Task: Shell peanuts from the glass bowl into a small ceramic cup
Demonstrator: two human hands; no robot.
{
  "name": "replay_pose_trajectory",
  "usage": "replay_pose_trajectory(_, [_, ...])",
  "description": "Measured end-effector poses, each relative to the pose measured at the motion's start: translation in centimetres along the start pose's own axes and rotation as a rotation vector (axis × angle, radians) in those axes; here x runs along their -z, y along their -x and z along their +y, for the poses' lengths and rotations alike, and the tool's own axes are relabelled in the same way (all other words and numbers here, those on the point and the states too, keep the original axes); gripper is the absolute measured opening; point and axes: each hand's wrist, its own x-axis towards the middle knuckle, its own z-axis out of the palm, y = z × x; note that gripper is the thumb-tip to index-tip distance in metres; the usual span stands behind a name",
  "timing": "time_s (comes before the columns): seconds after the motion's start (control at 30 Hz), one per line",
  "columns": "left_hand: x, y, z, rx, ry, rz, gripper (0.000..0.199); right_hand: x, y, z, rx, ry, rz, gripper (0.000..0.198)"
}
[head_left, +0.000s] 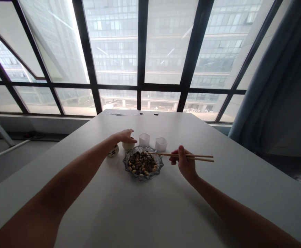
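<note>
My left hand [126,135] is over a small cream-coloured pot [128,145], its thumb and forefinger spread apart near the rim. Whether it touches the pot I cannot tell. Just left of that pot stands a second cream pot with dark characters [112,152], partly covered by my forearm. My right hand [183,161] holds a pair of wooden chopsticks [200,157], whose tips point left over a scalloped glass bowl [125,166]. Inside the bowl lies a mix of dark striped seeds [141,161] and pale brown nuts [143,171].
Behind the bowl stand two translucent white cups, a left one [144,140] and a right one [161,144]. The white table [150,213] reaches to tall dark-framed windows [141,51]. Papers [121,112] lie at its far edge. A blue curtain [264,75] hangs at right.
</note>
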Motion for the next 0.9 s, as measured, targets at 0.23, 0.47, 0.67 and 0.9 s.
replay_pose_trajectory(0.23, [-2.5,-3.0,8.7,-0.337,-0.027,-0.009,0.075,1.4,-2.2,-0.8,-0.108,0.001,-0.179,0.064])
replay_pose_trajectory(0.47, [-5.0,-4.0,11.6,-0.451,0.023,0.09,0.083,3.6,-4.5,-1.4,-0.031,0.005,-0.071,0.061])
replay_pose_trajectory(0.67, [-5.5,-4.1,9.4,-0.651,0.099,0.349,0.084,5.4,-6.0,-2.5,0.16,-0.024,0.225,0.058])
replay_pose_trajectory(0.9, [-5.2,-2.6,9.8,-0.557,0.151,0.27,0.086,4.8,-5.5,-2.5,0.226,0.199,0.12,0.06])
